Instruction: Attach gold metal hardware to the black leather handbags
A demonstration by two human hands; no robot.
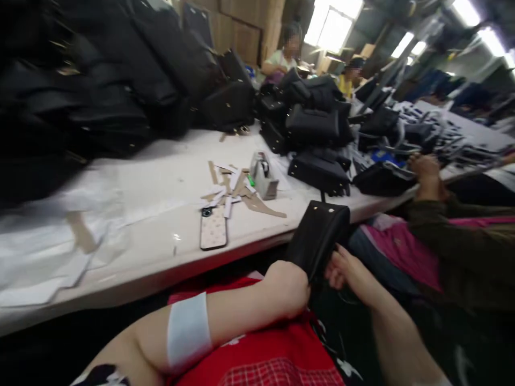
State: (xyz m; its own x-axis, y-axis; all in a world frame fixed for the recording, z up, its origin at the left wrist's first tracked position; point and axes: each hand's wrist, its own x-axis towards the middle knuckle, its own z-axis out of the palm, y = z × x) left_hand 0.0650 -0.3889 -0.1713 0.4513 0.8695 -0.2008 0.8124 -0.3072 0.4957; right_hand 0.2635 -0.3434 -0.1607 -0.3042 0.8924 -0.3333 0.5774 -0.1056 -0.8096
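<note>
A small black bag [319, 233] stands tilted over my lap, just below the white table's front edge [249, 244]. My left hand [287, 289] is closed around the bag's lower left side, with a white band on that forearm. From the right, my right hand [344, 268] pinches the bag's lower edge with curled fingers. The lower part of the bag is hidden behind both hands.
A phone [213, 228] lies face down near the table edge, beside cardboard strips [241, 195] and a grey tape dispenser [263, 176]. Black bags [317, 126] are piled at the left and middle. A co-worker's hand [424, 171] rests on a bag at the right; other people sit behind.
</note>
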